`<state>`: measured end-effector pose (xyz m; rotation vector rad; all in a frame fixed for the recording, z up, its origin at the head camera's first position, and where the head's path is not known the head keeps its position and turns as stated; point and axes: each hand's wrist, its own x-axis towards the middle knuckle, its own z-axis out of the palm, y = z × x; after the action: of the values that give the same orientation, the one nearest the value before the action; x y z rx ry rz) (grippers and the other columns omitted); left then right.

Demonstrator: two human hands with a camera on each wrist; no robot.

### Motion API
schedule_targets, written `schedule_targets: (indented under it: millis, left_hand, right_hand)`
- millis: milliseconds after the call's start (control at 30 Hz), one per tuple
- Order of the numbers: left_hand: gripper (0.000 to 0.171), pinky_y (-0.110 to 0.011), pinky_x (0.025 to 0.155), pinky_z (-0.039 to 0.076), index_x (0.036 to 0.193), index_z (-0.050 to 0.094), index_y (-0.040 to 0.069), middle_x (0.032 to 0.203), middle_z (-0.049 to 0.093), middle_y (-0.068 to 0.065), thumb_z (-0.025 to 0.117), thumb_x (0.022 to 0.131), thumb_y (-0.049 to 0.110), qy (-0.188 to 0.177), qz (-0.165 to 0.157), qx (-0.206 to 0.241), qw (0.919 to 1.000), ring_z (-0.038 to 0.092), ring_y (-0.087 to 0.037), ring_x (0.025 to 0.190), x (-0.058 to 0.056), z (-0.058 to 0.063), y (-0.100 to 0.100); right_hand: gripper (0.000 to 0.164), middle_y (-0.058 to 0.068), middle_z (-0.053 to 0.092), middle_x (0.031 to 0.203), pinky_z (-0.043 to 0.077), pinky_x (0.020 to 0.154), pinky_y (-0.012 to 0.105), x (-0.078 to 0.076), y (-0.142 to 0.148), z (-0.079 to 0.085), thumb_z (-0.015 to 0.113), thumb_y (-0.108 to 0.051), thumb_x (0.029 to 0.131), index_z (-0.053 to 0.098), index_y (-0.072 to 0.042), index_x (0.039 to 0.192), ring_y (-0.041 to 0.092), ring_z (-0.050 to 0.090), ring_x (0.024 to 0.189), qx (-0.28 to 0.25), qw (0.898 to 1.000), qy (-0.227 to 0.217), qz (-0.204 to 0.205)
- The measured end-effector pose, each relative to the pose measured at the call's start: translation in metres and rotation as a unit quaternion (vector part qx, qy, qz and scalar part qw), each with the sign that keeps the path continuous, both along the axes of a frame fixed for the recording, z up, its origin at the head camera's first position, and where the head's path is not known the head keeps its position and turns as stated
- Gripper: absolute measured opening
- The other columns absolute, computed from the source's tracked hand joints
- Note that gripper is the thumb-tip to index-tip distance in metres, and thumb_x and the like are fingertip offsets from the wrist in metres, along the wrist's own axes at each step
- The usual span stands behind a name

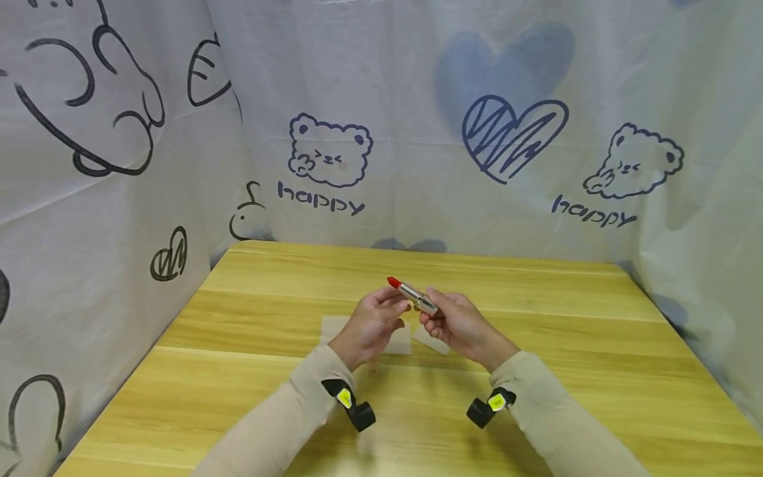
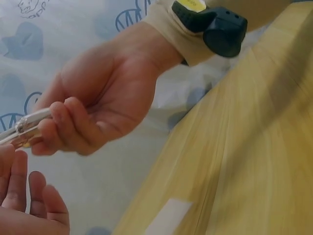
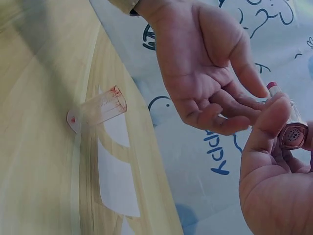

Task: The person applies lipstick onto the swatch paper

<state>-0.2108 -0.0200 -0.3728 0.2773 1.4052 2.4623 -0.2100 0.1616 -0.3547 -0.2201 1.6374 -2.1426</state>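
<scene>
My right hand [image 1: 461, 324] grips a lipstick [image 1: 417, 298] by its silver base, thumb on top. The red tip is exposed and points up and left, toward the far side of the table. My left hand [image 1: 372, 324] is just left of the lipstick, palm turned inward and fingers loosely bent. In the right wrist view the left fingertips come close to the red end, and the round label on the base of the lipstick shows. The left wrist view catches the right fingers [image 2: 73, 127] curled around the base, with the tip out of frame.
White paper pieces [image 1: 401, 343] lie on the wooden table [image 1: 566, 344] under the hands. A small clear reddish-tinted cylinder [image 3: 107, 105] stands on the table near them. White printed sheets [image 1: 405, 192] hang behind and at the sides of the table.
</scene>
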Motion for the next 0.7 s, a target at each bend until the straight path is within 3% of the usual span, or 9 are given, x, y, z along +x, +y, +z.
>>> schedule_targets:
  millis: [267,367,533,700]
  left_hand:
    - [0.036,-0.028,0.075,0.045,0.133,0.044,-0.007,0.121,0.057,-0.008,0.05,0.099,-0.001,-0.011,0.012,-0.086,0.9962,0.055,-0.015,0.094,-0.006,-0.006,-0.019]
    - [0.035,-0.029,0.075,0.047,0.132,0.045,-0.008,0.128,0.054,-0.017,0.051,0.099,0.0,-0.014,0.021,-0.103,0.9944,0.056,-0.015,0.093,-0.01,-0.009,-0.026]
    - [0.03,-0.031,0.078,0.049,0.127,0.05,-0.006,0.123,0.058,-0.016,0.053,0.099,0.003,0.001,0.027,-0.136,0.9903,0.056,-0.017,0.094,-0.015,-0.011,-0.038]
    - [0.032,-0.036,0.084,0.049,0.128,0.05,-0.006,0.124,0.058,-0.017,0.054,0.099,0.007,0.022,0.022,-0.2,0.9793,0.056,-0.02,0.098,-0.02,-0.014,-0.051]
  right_hand:
    - [0.035,0.004,0.062,0.076,0.05,0.057,0.016,-0.003,0.001,-0.001,0.041,-0.029,0.106,0.059,0.0,0.098,0.006,0.059,0.062,-0.002,1.0,0.019,0.004]
    - [0.034,0.006,0.063,0.079,0.052,0.061,0.017,-0.005,0.0,-0.001,0.042,-0.027,0.105,0.06,0.002,0.1,0.007,0.061,0.065,0.006,1.0,0.024,0.001]
    - [0.034,0.01,0.063,0.084,0.053,0.065,0.019,-0.011,-0.002,-0.002,0.044,-0.022,0.105,0.056,0.01,0.107,0.009,0.062,0.07,0.043,0.998,0.049,-0.008]
    - [0.031,0.011,0.063,0.091,0.054,0.071,0.023,-0.017,-0.003,-0.005,0.048,-0.017,0.104,0.055,0.011,0.113,0.013,0.063,0.076,0.08,0.994,0.071,-0.019]
